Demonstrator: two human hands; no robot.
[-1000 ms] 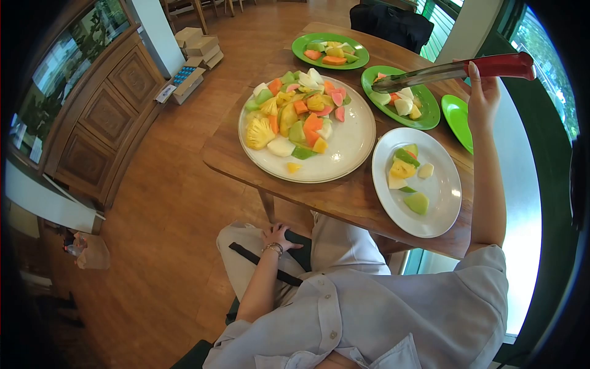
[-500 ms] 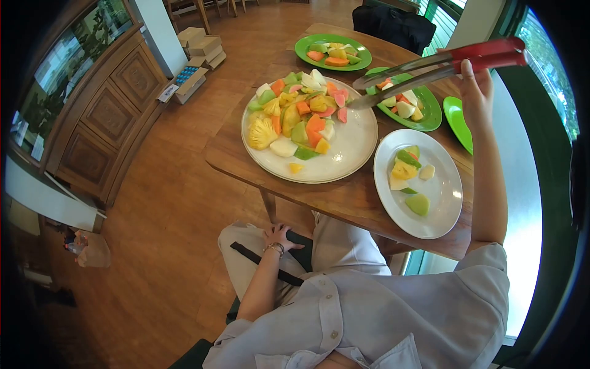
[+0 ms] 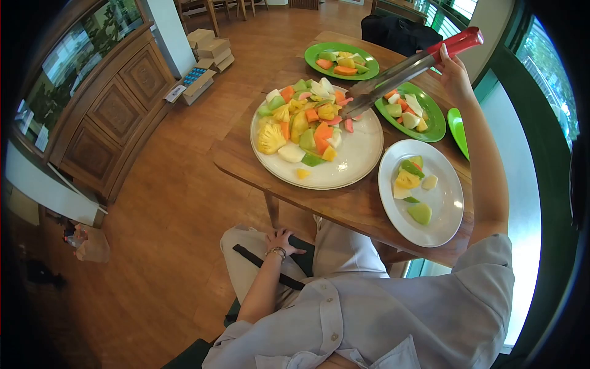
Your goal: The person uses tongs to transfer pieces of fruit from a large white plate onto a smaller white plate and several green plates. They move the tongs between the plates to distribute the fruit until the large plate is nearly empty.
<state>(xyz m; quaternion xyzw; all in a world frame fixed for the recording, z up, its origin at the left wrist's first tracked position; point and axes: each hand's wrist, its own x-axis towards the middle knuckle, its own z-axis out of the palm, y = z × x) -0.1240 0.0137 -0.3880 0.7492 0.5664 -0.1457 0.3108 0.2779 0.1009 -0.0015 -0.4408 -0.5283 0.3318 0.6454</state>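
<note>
My right hand point(image 3: 453, 72) is closed around the red handle of metal tongs point(image 3: 396, 79), stretched out over the table. The tongs' tips are right at the pink fruit pieces on the right side of the heap, and their arms are close together. Under them, a large round white plate point(image 3: 353, 167) carries cut fruit: pineapple point(image 3: 270, 139), orange chunks, green and white pieces. Nearer to me, a white oval plate point(image 3: 447, 215) has a few pieces, among them a pale green chunk point(image 3: 420, 213). My left hand point(image 3: 285, 242), fingers spread, rests empty on my thigh.
Two green plates of fruit stand on the wooden table point(image 3: 239, 161): one at the back point(image 3: 312, 59), one beyond the oval plate point(image 3: 439, 125). Another green plate point(image 3: 457, 132) is partly hidden by my right arm. Cardboard boxes point(image 3: 214, 48) and a carved cabinet point(image 3: 117, 111) are left.
The tongs have swung lower and their arms have come together, tips now in against the pink pieces. My right hand has moved left. My left hand stays on my thigh.
</note>
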